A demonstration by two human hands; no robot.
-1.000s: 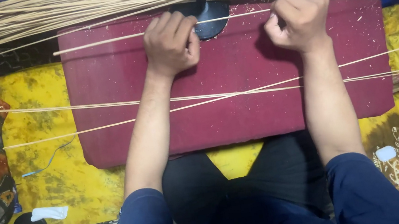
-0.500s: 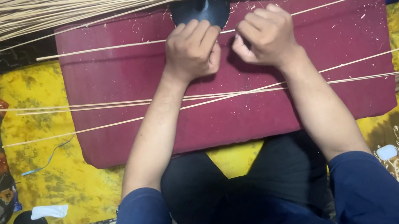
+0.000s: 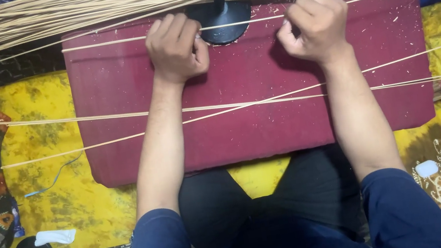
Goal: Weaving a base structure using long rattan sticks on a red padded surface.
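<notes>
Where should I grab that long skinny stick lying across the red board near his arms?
Probably pinch the thin stick from above, on its bare middle stretch between the two forearms. It lies flat on the red board, so fingers must close across its thin width.

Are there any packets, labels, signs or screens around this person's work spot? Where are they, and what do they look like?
None that I can make out: no packets, labels, signs or screens.
Small white object: on the yellow cloth by the person's right knee, rounded, too small to tell what it is.
White scrap: lower left, crumpled, unmarked.
</notes>
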